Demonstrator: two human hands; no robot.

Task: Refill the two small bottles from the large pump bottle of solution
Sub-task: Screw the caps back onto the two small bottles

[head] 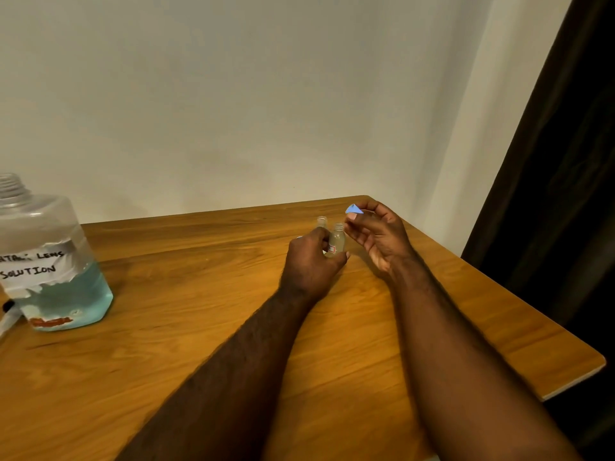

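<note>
My forearms [233,361] cross the wooden table [166,344]: left hand [311,264] curled round a clear, uncapped small bottle [336,241], second small bottle [321,222] just behind; right hand [379,236] pinching a blue cap [352,209]. The open-necked large bottle [50,261], blue solution low, stands far left.

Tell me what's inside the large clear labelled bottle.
The large clear plastic bottle holds pale blue liquid in its lower part; above looks empty. Its torn white label hides part of the level.
</note>
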